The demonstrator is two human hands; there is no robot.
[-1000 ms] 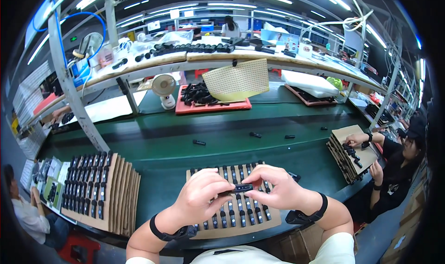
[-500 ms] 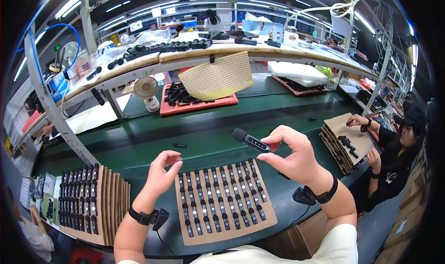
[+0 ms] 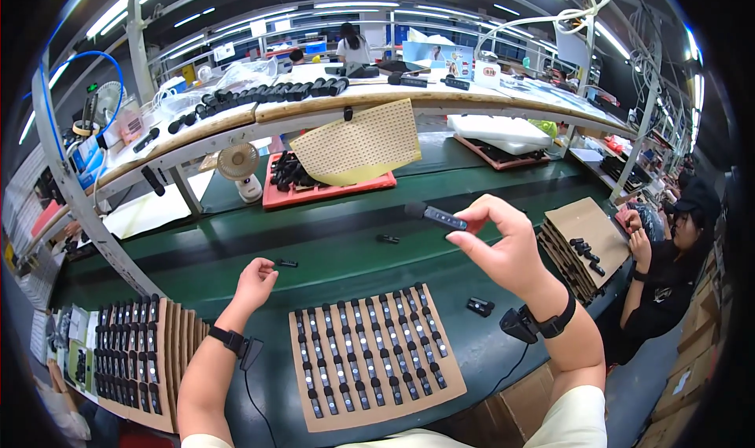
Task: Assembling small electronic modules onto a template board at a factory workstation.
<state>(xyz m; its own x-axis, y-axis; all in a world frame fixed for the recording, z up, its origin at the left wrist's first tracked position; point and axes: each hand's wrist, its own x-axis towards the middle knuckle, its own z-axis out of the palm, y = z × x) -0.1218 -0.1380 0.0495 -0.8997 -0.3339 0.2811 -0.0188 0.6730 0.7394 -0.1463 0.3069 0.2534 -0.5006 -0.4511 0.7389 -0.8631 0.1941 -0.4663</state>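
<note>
My right hand (image 3: 503,247) is raised above the green belt (image 3: 338,247) and pinches a slim black stick-shaped part (image 3: 436,216) by one end, its rounded tip pointing left. My left hand (image 3: 255,283) reaches forward over the belt, fingers loosely curled, just short of a small black part (image 3: 287,263) lying there; nothing is in it. Below both hands lies a brown cardboard tray (image 3: 373,358) with rows of several black parts slotted in it. Both wrists wear black straps.
A stack of filled cardboard trays (image 3: 138,354) stands at my left. Loose black parts (image 3: 480,306) lie on the belt. A red tray (image 3: 330,185), a perforated yellow sheet (image 3: 362,141) and a small fan (image 3: 240,169) sit beyond. A person in black (image 3: 668,275) works at the right beside another tray stack (image 3: 586,244).
My right hand lifted one black part off the tray and raised it higher to the right. My left hand left the tray and moved forward toward the small part on the belt.
</note>
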